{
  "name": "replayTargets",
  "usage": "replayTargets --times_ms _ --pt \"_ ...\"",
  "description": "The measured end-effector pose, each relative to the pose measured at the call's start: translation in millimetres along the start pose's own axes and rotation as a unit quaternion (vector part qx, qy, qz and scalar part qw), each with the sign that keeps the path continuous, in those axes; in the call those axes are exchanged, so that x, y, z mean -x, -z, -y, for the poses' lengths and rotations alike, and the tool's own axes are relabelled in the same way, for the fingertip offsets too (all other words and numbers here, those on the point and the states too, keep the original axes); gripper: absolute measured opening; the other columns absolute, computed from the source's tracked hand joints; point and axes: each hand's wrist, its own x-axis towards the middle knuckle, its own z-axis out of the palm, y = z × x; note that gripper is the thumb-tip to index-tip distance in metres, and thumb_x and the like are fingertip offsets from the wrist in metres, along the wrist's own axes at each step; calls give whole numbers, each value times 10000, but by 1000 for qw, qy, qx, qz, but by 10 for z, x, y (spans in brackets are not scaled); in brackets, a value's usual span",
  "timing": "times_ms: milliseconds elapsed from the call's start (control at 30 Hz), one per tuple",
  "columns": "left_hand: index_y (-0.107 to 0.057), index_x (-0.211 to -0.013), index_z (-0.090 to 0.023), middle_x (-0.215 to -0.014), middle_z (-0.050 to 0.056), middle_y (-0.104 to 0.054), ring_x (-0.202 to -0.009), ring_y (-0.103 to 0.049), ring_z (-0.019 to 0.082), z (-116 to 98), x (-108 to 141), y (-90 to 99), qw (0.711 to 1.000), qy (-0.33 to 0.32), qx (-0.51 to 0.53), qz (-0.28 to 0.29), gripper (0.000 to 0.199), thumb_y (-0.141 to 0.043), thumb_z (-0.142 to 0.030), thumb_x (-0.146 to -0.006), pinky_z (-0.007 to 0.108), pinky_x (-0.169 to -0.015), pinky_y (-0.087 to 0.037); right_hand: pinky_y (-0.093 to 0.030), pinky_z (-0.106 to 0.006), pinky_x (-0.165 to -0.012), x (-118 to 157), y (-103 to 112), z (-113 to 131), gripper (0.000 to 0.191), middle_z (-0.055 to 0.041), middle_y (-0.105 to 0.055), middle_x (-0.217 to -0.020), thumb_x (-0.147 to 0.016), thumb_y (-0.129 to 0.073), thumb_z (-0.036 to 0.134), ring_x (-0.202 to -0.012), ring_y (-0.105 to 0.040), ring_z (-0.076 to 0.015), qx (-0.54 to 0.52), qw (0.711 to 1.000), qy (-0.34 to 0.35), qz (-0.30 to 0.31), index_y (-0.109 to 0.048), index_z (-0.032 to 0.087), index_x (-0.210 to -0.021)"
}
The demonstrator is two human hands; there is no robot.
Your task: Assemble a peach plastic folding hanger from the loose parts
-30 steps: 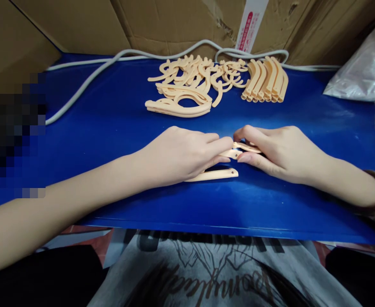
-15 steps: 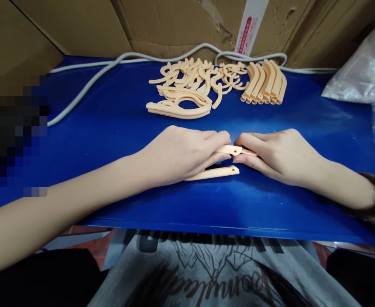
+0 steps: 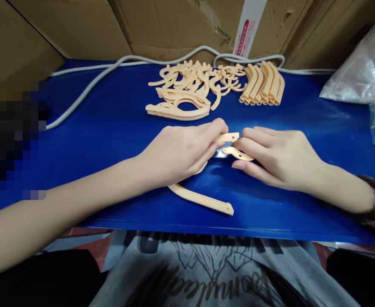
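Note:
My left hand (image 3: 181,151) grips a peach plastic hanger frame (image 3: 203,199) on the blue table (image 3: 110,128). One arm of the frame juts past my fingertips, and its lower arm swings out toward the table's front edge. My right hand (image 3: 277,155) pinches a small peach hook piece (image 3: 236,152) just right of the frame's upper tip. The two hands almost touch at the middle of the table.
At the back lie a stack of assembled hangers (image 3: 177,108), a heap of loose hook pieces (image 3: 200,76) and a row of curved arm pieces (image 3: 264,87). A white cable (image 3: 88,85) runs along the rear. Cardboard boxes stand behind; a clear plastic bag (image 3: 363,72) lies right.
The hanger frame has opened: its lower arm swung from beside my left hand out toward the front edge. My left fingers lifted the upper arm, and the hook piece shows more in my right hand.

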Motion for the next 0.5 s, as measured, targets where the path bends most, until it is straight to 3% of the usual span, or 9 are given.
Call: replayTargets --times_ms 500 --pt "-602 -1150 -193 -850 22 -710 -773 -716 187 28 7 -5 999 -32 -10 -11 276 -357 -296 -1078 260 -559 -369 -372 -289 -623 18 -13 -32 368 -42 -615 -852 -1115 -433 423 -739 -539 -165 -10 1000 0 -10 -641 176 -938"
